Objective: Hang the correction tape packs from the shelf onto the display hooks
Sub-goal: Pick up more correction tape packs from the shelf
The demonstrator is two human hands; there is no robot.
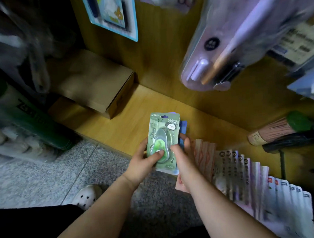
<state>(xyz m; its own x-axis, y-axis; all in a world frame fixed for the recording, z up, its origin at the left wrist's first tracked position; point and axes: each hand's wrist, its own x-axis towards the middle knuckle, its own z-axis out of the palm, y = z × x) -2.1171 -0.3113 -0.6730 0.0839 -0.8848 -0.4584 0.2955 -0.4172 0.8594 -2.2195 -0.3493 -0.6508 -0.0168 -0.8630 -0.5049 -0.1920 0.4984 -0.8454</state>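
Both hands: the left hand and right hand grip the green correction tape pack from either side.
Pack: held just above the shelf, with more packs stacked behind it.
Technique: keep the hang hole uncovered and separate one pack before lifting it away from the shelf.

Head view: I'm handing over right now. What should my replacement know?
Left grip: holds the green pack, thumb on its blister.
Right grip: holds the same stack's right edge; a blue pack sits behind the green one.
More packs stand fanned along the shelf, to the right.
Done: stack in hand; none seen hung.
Left: hang these and the rest. No free hook shows in view.
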